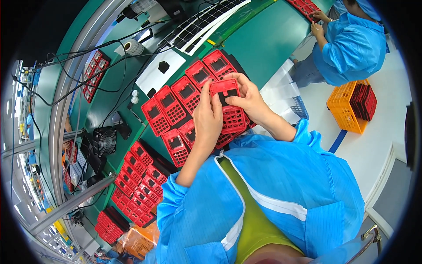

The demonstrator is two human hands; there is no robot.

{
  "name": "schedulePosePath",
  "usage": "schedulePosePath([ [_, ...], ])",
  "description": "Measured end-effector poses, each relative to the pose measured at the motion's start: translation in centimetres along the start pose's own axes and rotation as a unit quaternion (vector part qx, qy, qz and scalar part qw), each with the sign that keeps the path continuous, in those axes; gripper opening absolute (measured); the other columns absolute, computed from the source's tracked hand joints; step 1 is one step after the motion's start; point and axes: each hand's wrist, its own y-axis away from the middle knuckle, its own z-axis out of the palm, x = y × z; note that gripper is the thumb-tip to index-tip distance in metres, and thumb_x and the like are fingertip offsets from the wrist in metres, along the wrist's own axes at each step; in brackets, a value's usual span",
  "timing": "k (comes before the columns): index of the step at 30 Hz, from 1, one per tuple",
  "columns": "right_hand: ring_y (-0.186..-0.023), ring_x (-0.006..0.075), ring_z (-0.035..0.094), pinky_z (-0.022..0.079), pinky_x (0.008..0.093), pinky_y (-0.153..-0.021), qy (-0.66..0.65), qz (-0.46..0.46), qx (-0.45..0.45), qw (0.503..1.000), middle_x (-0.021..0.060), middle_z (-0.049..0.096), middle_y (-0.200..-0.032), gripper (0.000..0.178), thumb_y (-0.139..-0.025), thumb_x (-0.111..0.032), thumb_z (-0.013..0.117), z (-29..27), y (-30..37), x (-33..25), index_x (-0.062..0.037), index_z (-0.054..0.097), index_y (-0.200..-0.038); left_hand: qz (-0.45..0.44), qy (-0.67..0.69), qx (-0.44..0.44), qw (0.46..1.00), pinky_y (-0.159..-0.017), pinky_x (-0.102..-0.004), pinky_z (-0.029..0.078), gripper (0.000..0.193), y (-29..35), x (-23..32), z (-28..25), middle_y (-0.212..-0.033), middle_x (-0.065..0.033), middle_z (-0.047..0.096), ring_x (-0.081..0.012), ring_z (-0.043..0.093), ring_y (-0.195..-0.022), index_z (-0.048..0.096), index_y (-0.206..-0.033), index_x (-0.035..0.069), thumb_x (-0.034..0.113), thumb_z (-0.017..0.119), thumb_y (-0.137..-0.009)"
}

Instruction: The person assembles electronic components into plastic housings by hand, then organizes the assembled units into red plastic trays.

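Between my two hands is a red plastic device housing (218, 86) with a window opening and a grid of key holes. My left hand (208, 118) grips its left edge, the fingers closed along the side. On the other side, my right hand (249, 97) is closed around the housing, its thumb pressed against a black patch at the window. Below and around lie more red housings (185, 91) in rows on a black tray, several with black pieces in their windows. My hands hide part of these rows.
A white sheet with a black piece (163, 67) and a sheet of black squares (193, 28) lie on the green bench. More housings (134, 165) are at lower left, near a black fan (104, 141). Cables hang at left. A co-worker (347, 48) stands by a yellow crate (340, 108).
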Motion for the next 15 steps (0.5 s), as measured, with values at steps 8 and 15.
schedulePosePath([
  [8,-0.097,0.0145,0.059,0.048,0.0271,-0.084,-0.066,-0.004,0.004,0.998,0.0090,0.060,-0.106,0.050,-0.073,0.008,0.058,0.07,0.36,0.10,-0.0007,0.041,-0.119,0.027,-0.032,-0.010,0.999,-0.056,-0.0397,0.048,0.040,-0.03,0.04,0.16,-0.076,-0.0223,0.061,-0.0326,0.064,-0.065,0.043,-0.125,-0.002,0.005,0.051,-0.086],
  [15,-0.099,0.0147,0.058,0.047,0.0266,-0.083,-0.097,0.002,-0.008,0.995,0.0094,0.059,-0.107,0.052,-0.071,0.012,0.054,-0.11,0.63,-0.52,0.0003,0.040,-0.119,0.000,-0.009,-0.025,1.000,-0.056,-0.0392,0.049,0.038,-0.13,0.60,0.25,-0.078,-0.0227,0.062,-0.0325,0.064,-0.066,0.045,-0.124,-0.002,0.005,0.050,-0.086],
])
